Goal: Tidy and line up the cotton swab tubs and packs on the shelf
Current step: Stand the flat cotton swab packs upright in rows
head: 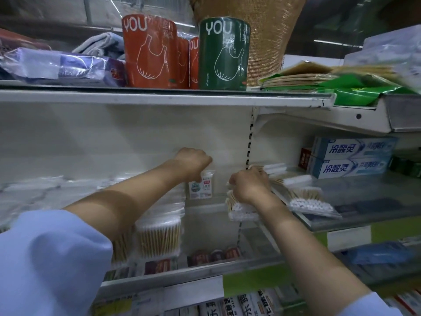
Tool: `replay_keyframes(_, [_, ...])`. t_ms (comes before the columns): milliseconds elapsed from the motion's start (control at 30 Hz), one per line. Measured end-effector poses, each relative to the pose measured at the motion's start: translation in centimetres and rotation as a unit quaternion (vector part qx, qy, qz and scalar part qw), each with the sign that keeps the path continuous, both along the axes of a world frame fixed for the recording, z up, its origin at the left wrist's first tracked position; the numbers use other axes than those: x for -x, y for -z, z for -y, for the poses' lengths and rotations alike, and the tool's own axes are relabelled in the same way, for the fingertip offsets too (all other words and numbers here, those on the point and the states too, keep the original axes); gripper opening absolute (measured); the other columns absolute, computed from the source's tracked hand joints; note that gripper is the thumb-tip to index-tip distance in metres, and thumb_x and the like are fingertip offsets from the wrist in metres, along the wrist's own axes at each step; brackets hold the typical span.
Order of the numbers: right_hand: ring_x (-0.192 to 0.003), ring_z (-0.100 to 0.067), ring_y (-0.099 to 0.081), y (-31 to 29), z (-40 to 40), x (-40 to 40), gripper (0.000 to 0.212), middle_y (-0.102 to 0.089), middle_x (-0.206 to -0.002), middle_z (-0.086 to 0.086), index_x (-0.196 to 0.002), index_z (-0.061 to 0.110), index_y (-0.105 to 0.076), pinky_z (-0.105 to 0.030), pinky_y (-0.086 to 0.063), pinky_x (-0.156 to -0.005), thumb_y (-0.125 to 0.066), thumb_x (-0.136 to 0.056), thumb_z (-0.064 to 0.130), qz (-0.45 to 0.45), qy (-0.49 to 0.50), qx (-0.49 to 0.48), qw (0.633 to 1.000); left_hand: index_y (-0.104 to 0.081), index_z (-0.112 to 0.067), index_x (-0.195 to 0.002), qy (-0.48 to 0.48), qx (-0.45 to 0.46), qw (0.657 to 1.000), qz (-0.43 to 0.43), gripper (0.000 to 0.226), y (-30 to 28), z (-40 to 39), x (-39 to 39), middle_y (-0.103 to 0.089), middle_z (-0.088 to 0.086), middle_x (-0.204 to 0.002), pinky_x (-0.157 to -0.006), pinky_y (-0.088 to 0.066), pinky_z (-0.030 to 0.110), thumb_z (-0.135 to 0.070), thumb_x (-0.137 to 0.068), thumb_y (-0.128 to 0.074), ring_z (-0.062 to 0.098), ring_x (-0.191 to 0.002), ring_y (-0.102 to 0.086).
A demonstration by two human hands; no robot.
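- While both arms reach deep into the middle shelf (pixel 227 202), the left hand (pixel 193 159) pinches the top of a small labelled swab pack (pixel 200 187), and the right hand (pixel 249 183) curls over a flat swab pack (pixel 241 208) at the divider.
- Mid-tidying, by appearance; next, each pack wants squaring beside the swab tubs (pixel 159 238).
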State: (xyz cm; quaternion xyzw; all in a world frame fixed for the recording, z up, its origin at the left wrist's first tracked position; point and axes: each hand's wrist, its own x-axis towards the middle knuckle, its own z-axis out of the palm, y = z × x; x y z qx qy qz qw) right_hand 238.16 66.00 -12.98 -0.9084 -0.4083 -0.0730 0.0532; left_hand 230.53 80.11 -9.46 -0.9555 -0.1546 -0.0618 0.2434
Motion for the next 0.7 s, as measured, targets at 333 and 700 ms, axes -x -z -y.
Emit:
replay_keyframes(333, [-0.113, -0.032, -0.053, 0.4, 1.0, 0.4, 0.033, -0.063, -0.116, -0.014, -0.118, 0.018, -0.063, -0.034, -0.039, -0.093, -0.049, -0.092, 0.006, 0.102, -0.029, -0.061, 0.992, -0.06, -0.019, -0.112, 0.014, 0.284, 0.934, 0.215, 0.022, -3.2, 2.7, 1.8, -0.061, 0.001, -0.105, -0.079, -0.042, 0.026, -0.021, -0.09, -0.059, 0.018, -0.093, -0.055])
replay_keyframes(700, [-0.067, -0.008, -0.059, 1.3, 2.8, 1.6, 0.018, -0.064, -0.079, 0.004, -0.097, 0.025, -0.061, -0.027, -0.047, -0.061, -0.044, -0.099, 0.026, -0.311, -0.183, -0.518, 0.776, -0.05, -0.009, -0.128, 0.002, 0.559, 0.794, 0.239, 0.037, -0.8, 7.7, 5.1, -0.06, 0.007, -0.118, -0.088, -0.048, 0.031, -0.009, -0.092, -0.053, 0.019, -0.103, -0.058])
